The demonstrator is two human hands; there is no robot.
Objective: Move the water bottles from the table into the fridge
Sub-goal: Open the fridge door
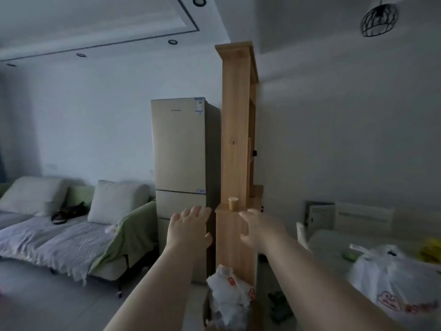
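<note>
A tall beige fridge (179, 149) stands against the far wall, all its doors closed. Both my arms reach out in front of me toward it. My left hand (188, 229) is open with fingers spread, seen in front of the fridge's lower part. My right hand (256, 229) is open too, fingers loosely curled, in front of the wooden shelf unit (236, 130). Neither hand holds anything. A white table (334, 242) lies at the right. I see no water bottle on it in this view.
A paper cup (233, 203) sits on the shelf unit's ledge. A sofa (71, 230) with cushions and a green cover fills the left. A white plastic bag (393, 283) rests on the table. Another bag (229, 295) sits in a box on the floor below my arms.
</note>
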